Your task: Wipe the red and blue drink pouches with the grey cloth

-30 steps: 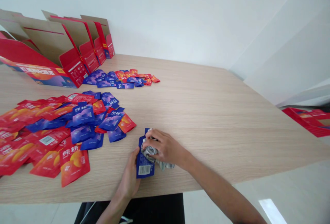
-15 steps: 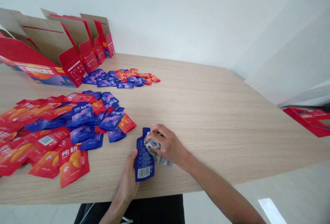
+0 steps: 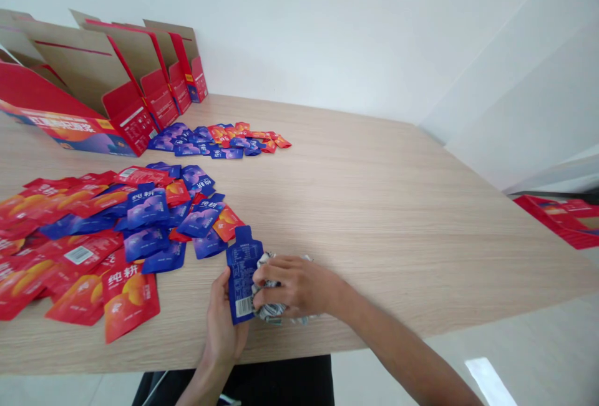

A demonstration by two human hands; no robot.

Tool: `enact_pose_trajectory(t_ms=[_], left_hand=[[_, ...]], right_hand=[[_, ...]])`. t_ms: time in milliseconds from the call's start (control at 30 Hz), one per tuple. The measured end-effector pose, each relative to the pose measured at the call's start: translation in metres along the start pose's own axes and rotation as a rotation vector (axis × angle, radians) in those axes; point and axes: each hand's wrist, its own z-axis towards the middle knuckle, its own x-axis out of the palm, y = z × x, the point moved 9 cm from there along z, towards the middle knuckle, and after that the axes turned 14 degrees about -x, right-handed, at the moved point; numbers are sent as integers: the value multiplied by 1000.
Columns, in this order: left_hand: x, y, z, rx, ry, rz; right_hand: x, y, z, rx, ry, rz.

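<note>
The left hand is gripping a blue pouch by its lower left side, near the front edge of the bench. The right hand is curling closed around a cloth at the pouch's right edge. Other pouches are lying leftward.

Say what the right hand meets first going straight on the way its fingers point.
Likely the blue pouch in the left hand. The cloth in the right hand overlaps its edge in view; actual contact is unclear.
</note>
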Motion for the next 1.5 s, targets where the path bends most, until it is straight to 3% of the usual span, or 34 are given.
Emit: enact_pose_trajectory(t_ms=[100,167,433,567,733,1000,1133,1333,1500], left_hand=[[-6,-1,-3,-4,-104,-3],[-2,4,-2,-43,-89,45],[-4,31,1,-213,-64,348],[6,32,0,-202,92,381],[22,27,-3,-238,258,304],[34,27,-5,-317,572,54],[26,24,5,-321,490,-71],[17,28,7,-358,179,-11],[28,28,4,-324,286,64]], right_hand=[[2,-1,-1,15,1,-10],[-2,-9,-3,91,-39,-41],[-30,-47,-32,484,-368,-104],[-37,-51,-41,569,-480,-69],[-52,-47,-47,568,-636,-39],[-64,-48,-52,538,-711,-59],[-68,-48,-55,553,-747,-75],[-68,-44,-52,499,-769,-22],[-69,-42,-51,469,-779,-23]])
